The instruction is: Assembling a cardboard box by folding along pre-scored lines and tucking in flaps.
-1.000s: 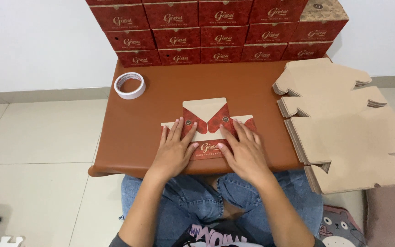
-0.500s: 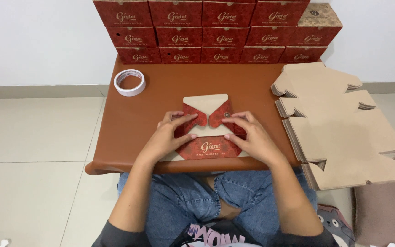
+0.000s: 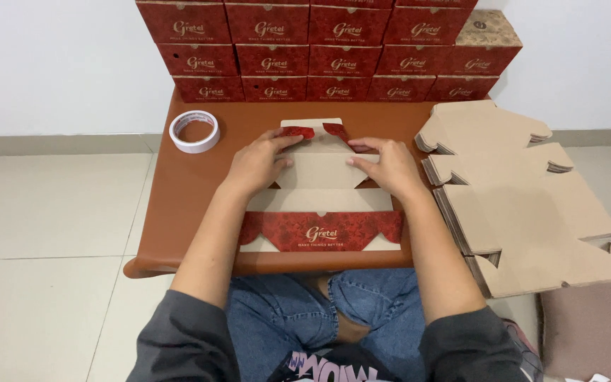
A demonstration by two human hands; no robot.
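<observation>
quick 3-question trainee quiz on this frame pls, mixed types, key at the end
1. True or false: both hands press on the flat box blank on the brown table.
2. The tape roll lies nearest which hand? A) left hand B) right hand
3. Fill in: the stack of unfolded blanks lies to the person's ____.

Key: 1 true; 2 A; 3 right.

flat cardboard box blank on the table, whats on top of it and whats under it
Both hands press on the cardboard blank: the left hand and right hand on its far half, near two red flaps. Under it lies the brown table; anything beneath the blank itself is covered.
</observation>
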